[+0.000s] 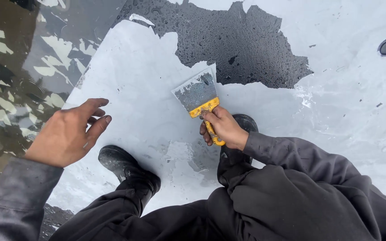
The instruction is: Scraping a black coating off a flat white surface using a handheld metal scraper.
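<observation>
Scraper [200,98] slants up-left from the right hand [223,128], whose grip is wrapped tight round its yellow handle, blade flat against the white coating [139,89]. Left hand [70,132] hovers loosely spread, holding nothing.

Single head cam, looked steeply down from above the crouched person's knees onto the wet white-coated surface [139,89], close range, facing forward; no second view.
</observation>
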